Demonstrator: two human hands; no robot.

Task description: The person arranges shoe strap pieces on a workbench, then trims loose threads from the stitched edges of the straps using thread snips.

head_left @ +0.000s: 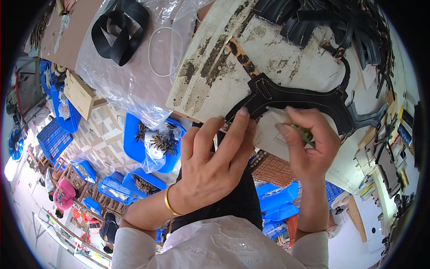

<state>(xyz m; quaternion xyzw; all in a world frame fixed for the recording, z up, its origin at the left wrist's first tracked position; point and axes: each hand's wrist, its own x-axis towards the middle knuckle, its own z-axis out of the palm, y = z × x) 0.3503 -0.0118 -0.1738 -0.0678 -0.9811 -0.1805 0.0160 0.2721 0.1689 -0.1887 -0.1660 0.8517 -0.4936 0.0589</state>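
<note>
A black leather piece [295, 96] with light stitching and a curved, forked outline lies on the worn white work board [192, 94]. A leopard-print strip [242, 56] sticks out from its upper left end. My left hand [219, 157] lies open over the piece's near left edge, with stretched fingertips touching it. My right hand [311, 141] is closed around a small tool with a green part [304, 133]. The tool's thin pointed end reaches toward the near edge of the leather, close to my left fingertips. Fingers hide most of the tool, so its exact kind cannot be told.
Dark stitched leather pieces [313, 22] are heaped at the far right of the board. At the far left, a loop of black strap [121, 31] lies on clear plastic sheeting [107, 85]. Blue bins [130, 134] with small parts stand below left. Tools [389, 166] line the right side.
</note>
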